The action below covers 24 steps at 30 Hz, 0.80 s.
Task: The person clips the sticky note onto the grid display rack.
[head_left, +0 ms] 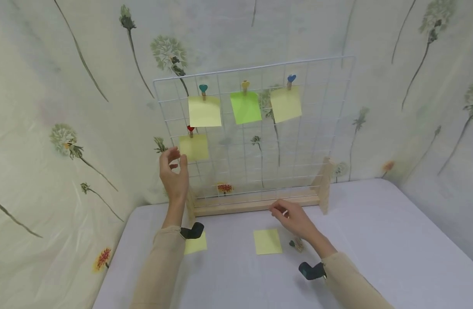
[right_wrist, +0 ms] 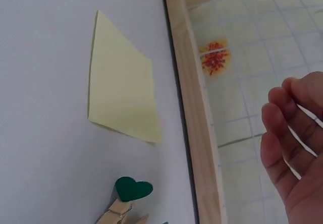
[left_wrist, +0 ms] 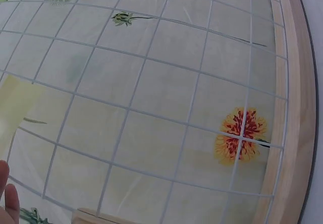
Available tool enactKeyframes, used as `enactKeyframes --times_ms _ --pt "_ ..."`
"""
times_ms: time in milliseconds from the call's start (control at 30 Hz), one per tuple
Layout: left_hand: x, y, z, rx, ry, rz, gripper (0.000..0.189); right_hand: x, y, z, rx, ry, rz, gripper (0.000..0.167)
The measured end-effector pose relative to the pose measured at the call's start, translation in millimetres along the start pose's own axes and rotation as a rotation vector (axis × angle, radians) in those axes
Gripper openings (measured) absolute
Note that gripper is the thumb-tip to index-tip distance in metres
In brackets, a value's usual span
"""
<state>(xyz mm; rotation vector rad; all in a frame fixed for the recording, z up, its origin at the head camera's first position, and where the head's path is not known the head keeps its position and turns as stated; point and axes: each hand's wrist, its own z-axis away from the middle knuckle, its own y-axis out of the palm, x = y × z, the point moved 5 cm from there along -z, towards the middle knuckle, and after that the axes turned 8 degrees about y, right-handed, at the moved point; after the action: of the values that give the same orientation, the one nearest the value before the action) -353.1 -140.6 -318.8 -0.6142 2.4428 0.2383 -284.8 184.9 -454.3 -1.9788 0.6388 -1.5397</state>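
My left hand (head_left: 174, 174) is raised at the left side of the white wire grid (head_left: 244, 150), its fingers loosely bent beside a yellow sticky note (head_left: 195, 148). A clothespin with a red heart (head_left: 190, 130) pins that note to the grid. In the left wrist view the fingertips (left_wrist: 11, 199) show just below the note (left_wrist: 15, 108), holding nothing. My right hand (head_left: 294, 218) hovers in front of the wooden base (head_left: 256, 205), fingers loosely curled and empty. Beneath it on the table are a yellow sticky note (head_left: 268, 241) and a clothespin with a green heart (right_wrist: 133, 188).
Higher on the grid hang a yellow note (head_left: 204, 112), a green note (head_left: 246, 107) and another pale yellow note (head_left: 286, 104), each under a heart clothespin. One more note (head_left: 195, 244) lies partly behind the left wrist. A floral curtain (head_left: 414, 128) surrounds the white table (head_left: 375, 240).
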Motion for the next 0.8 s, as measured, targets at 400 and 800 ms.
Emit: enactKeyframes --times_ms 400,800 --pt "38.0 -19.6 55.2 0.17 -0.182 -0.089 0.021 -18 -6 30.8 -0.046 0.022 -0.025 0.01" --pt "60.0 -24.5 86.4 0.205 -0.168 -0.132 0.017 -25 0 44.5 -0.031 0.068 -0.048 0.012"
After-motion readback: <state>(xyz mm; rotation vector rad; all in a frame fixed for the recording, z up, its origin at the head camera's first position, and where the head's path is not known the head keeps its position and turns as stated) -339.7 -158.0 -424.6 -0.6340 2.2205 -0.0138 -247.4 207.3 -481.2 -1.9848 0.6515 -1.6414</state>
